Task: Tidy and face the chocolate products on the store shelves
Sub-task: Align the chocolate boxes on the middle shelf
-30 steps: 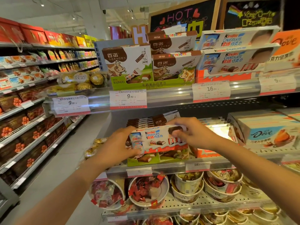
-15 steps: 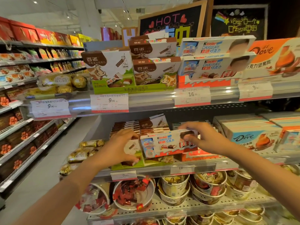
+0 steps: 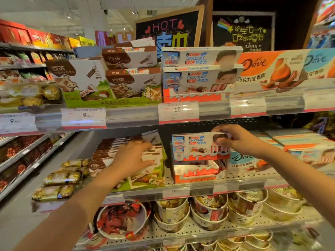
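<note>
Head view: right hand (image 3: 241,142) on flat, glossy rectangular Kinder box (image 3: 197,147).

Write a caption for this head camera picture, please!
Right hand holds a Kinder box over its tray while left hand rests on cow-print chocolate boxes.

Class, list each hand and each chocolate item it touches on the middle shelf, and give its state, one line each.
Right hand: grips the Kinder box at its right end.
Kinder box: upright, front facing out, above its red display tray.
Left hand: rests on the brown-and-white boxes.
Brown-and-white boxes: stacked in a row, leaning back.
</note>
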Demonstrator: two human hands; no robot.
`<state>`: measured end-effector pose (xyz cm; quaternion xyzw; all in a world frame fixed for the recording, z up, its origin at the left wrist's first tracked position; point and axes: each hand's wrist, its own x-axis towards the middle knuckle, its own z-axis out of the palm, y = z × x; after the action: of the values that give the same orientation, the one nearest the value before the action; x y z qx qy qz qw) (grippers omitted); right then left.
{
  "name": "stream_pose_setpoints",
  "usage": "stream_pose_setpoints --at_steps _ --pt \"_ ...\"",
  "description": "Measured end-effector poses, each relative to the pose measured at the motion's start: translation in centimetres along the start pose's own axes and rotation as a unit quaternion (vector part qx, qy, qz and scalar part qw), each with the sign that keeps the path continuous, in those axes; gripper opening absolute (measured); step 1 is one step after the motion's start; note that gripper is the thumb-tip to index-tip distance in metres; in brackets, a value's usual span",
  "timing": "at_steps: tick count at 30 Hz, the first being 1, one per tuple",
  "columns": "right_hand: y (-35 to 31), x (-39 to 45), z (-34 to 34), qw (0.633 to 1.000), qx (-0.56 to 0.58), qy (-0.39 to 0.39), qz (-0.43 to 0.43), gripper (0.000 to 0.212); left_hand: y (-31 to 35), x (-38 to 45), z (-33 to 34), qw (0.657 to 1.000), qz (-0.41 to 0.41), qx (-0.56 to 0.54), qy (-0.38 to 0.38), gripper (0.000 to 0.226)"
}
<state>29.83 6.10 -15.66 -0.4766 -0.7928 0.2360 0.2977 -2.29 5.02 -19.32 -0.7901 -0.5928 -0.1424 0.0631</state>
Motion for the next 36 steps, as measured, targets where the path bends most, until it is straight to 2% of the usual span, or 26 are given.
stream_pose_setpoints --at_steps 8,13,17,22,28,32,36 --pt "2.2 1.6 1.5 0.993 -0.054 -0.099 0.021 0.018 0.1 0.1 -0.2 0.996 -0.029 -0.079 -0.012 0.045" --pt "2.5 2.6 2.2 0.972 -0.200 -0.127 -0.011 0.011 0.0 0.3 0.0 0.992 -0.040 -0.120 -0.018 0.043" --pt "2.1 3.1 2.0 0.955 -0.270 -0.124 -0.013 0.015 -0.2 0.4 0.0 0.989 -0.046 -0.143 -0.020 0.043" --pt "2.4 3.2 2.9 0.949 -0.262 -0.177 -0.002 0.017 -0.3 0.5 0.2 0.987 -0.048 -0.150 -0.021 0.044" --pt "3.4 2.9 3.7 0.948 -0.274 -0.159 -0.010 0.018 -0.3 0.5 0.2 0.989 -0.043 -0.143 -0.015 0.043" --pt "3.6 2.9 3.8 0.951 -0.271 -0.148 -0.024 0.034 -0.3 0.5 0.3 0.989 -0.042 -0.139 -0.013 0.043" --pt "3.7 2.8 4.0 0.969 -0.216 -0.121 -0.021 0.040 -0.3 0.6 0.4 0.990 -0.037 -0.135 -0.011 0.042"
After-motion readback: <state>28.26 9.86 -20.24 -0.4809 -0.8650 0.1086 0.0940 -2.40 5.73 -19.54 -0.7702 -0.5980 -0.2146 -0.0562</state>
